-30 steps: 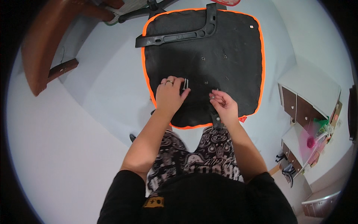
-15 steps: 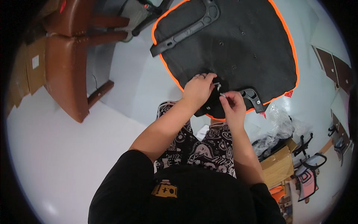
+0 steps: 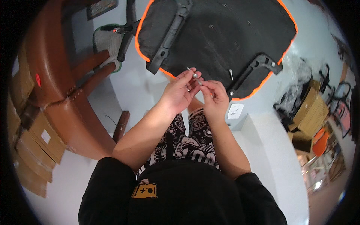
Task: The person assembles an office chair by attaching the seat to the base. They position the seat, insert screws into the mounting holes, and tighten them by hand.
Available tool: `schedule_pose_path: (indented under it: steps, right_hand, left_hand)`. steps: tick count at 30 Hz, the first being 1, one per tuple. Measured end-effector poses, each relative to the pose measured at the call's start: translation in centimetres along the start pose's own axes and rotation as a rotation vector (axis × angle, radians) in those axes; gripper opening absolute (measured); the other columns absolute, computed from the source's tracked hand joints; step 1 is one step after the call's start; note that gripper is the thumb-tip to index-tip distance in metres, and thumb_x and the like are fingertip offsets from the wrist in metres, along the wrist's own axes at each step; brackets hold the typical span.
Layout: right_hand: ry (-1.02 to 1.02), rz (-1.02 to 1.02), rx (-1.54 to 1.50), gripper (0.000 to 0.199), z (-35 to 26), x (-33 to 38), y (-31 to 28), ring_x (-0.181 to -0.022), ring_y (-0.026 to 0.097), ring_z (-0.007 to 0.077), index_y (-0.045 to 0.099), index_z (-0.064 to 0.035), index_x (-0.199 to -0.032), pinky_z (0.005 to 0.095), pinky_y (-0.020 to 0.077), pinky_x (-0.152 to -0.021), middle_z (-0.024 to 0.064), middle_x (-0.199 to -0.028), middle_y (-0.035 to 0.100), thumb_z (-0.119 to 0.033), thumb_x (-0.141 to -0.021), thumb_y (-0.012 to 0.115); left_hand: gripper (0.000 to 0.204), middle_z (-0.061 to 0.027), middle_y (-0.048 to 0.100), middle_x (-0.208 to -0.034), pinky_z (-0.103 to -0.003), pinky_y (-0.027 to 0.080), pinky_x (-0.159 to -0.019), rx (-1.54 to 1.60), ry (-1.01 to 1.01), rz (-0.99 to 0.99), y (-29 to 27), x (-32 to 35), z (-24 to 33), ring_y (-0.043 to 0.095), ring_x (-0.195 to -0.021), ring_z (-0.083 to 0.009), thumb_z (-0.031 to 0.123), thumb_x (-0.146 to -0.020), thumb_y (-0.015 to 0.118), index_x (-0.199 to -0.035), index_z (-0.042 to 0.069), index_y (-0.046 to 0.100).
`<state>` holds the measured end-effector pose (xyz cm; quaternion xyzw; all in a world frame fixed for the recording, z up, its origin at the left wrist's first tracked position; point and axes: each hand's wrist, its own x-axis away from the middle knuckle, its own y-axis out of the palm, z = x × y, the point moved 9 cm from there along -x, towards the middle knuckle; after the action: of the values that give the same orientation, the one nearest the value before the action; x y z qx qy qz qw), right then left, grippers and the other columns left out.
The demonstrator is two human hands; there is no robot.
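Left hand and right hand meet just above the near edge of the black orange-trimmed chair seat base. Both pinch a small silver metal screw between fingertips. Black plastic armrest bracket sits just right, another loose screw beside it.

A pale grey floor carries everything. At the top centre of the frame a black chair seat with an orange edge lies flat on it, underside up, with two black armrest brackets. A reddish-brown wooden furniture piece stands along the left side, flattened cardboard beyond it. A small white box sits just below the seat, right of centre. Cardboard boxes and crumpled clear plastic wrap crowd the right edge.
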<state>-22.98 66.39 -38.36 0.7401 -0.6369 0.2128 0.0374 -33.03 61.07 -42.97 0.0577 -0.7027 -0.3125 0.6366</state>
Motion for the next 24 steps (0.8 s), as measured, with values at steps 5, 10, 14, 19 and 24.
schedule_pose_path:
  steps: [5, 10, 14, 19, 24]
  right_hand:
    - [-0.018, 0.018, 0.061, 0.010, -0.8, 2.7, 0.4, -0.081, 0.058, 0.0169, 0.064, -0.0003, -0.087, 0.0258, 0.0458, -0.072, 0.0088, -0.087, 0.062, 0.000, -0.077, 0.063]
    - [-0.016, 0.110, 0.026, 0.013, -0.6, 4.7, -2.6, -0.077, 0.060, 0.0184, 0.065, -0.0029, -0.086, 0.0268, 0.0473, -0.070, 0.0091, -0.086, 0.063, 0.000, -0.074, 0.065]
    - [0.093, 0.178, -0.091, 0.011, 0.8, 6.1, -3.5, -0.078, 0.060, 0.0167, 0.064, -0.0011, -0.086, 0.0259, 0.0475, -0.071, 0.0087, -0.086, 0.063, 0.000, -0.076, 0.063]
    - [0.168, 0.256, -0.207, 0.013, 1.9, 6.3, -3.0, -0.079, 0.059, 0.0155, 0.064, -0.0006, -0.089, 0.0255, 0.0478, -0.073, 0.0080, -0.087, 0.062, 0.000, -0.077, 0.063]
    - [0.321, 0.221, -0.346, 0.025, 1.4, 4.8, 1.4, -0.081, 0.058, 0.0130, 0.063, -0.0032, -0.103, 0.0241, 0.0466, -0.072, 0.0060, -0.090, 0.061, -0.002, -0.078, 0.063]
  left_hand:
    - [0.019, -0.0006, 0.059, -0.097, -0.026, 0.043, -0.085, -0.125, -0.084, 0.060, -1.6, 1.9, -0.6, 0.054, -0.094, -0.0116, 0.022, -0.091, 0.051, -0.104, 0.009, 0.056]
    - [0.020, -0.0029, 0.058, -0.096, -0.028, 0.045, -0.086, -0.136, -0.115, 0.052, -1.3, 2.5, -3.6, 0.054, -0.092, -0.0127, 0.021, -0.089, 0.055, -0.103, 0.006, 0.056]
    - [0.022, -0.0011, 0.058, -0.096, -0.027, 0.045, -0.086, -0.222, -0.151, 0.053, -1.0, 2.9, -4.6, 0.054, -0.093, -0.0107, 0.021, -0.089, 0.055, -0.106, 0.007, 0.055]
    - [0.024, -0.0008, 0.058, -0.097, -0.026, 0.043, -0.088, -0.272, -0.197, 0.024, -0.5, 2.6, -4.1, 0.054, -0.094, -0.0111, 0.020, -0.089, 0.055, -0.109, 0.007, 0.055]
    - [0.019, -0.0001, 0.057, -0.097, -0.029, 0.042, -0.088, -0.363, -0.272, 0.021, -1.3, 2.0, 0.3, 0.053, -0.096, -0.0122, 0.021, -0.090, 0.053, -0.106, 0.011, 0.056]
